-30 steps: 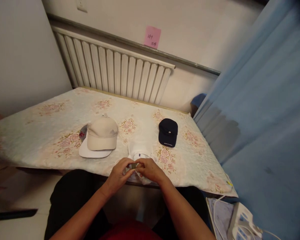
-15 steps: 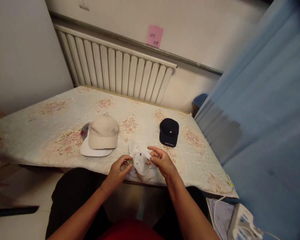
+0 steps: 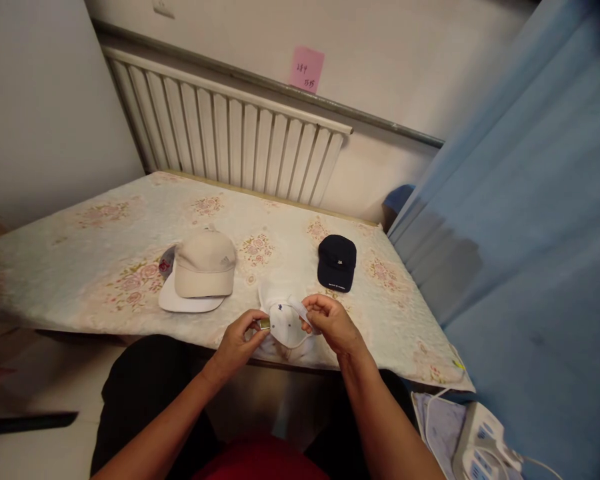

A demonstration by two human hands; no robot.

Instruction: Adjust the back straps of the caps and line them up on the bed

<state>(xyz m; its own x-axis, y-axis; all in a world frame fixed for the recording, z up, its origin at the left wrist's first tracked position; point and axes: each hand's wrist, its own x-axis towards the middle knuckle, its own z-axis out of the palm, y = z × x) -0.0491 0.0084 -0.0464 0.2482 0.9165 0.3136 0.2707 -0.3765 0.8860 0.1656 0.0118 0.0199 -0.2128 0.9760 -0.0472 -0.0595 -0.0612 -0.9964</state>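
A white cap [image 3: 283,321] lies at the near edge of the table, its back facing me. My left hand [image 3: 240,341] pinches the cap's small brass buckle at its left side. My right hand [image 3: 333,323] is closed on the cap's white adjusting strap and holds it out to the right. A beige cap [image 3: 205,264] rests on top of a white cap [image 3: 183,303] to the left. Further back on the right lies a dark navy cap [image 3: 337,262].
The table wears a pale floral cloth [image 3: 105,260]. A white radiator [image 3: 230,143] runs along the back wall under a pink sticky note [image 3: 306,69]. A blue curtain [image 3: 525,200] hangs at the right. A white device with a cable [image 3: 480,447] lies on the floor at lower right.
My hands were together over the cap's back; they have parted. The right hand has drawn the strap out to the right while the left stays on the buckle.
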